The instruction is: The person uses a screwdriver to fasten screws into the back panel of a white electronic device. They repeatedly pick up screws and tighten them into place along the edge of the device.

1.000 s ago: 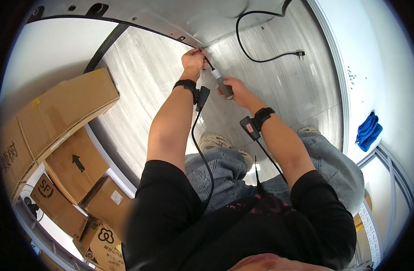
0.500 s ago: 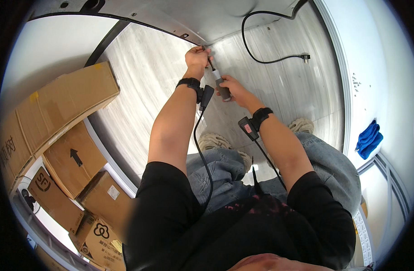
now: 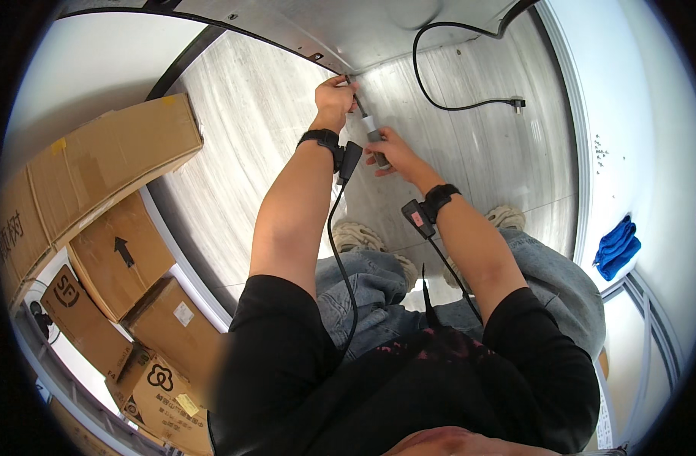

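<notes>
My right hand is closed around the grey handle of a screwdriver, fingers wrapped around it. Its thin dark shaft points up and slightly left, toward the lower corner of a metal panel. At that corner my left hand is closed, thumb and fingers pinched beside the shaft near its tip. My fingers hide the tip, and whatever they pinch is too small to make out.
A black cable with a plug lies on the pale floor to the right. Cardboard boxes are stacked at left. A blue cloth is at the right, by the white wall. Black wrist devices trail cords toward me.
The fingers of my right hand have shifted around the screwdriver handle. Both hands stay at nearly the same place by the panel's corner, and the whole view has moved slightly.
</notes>
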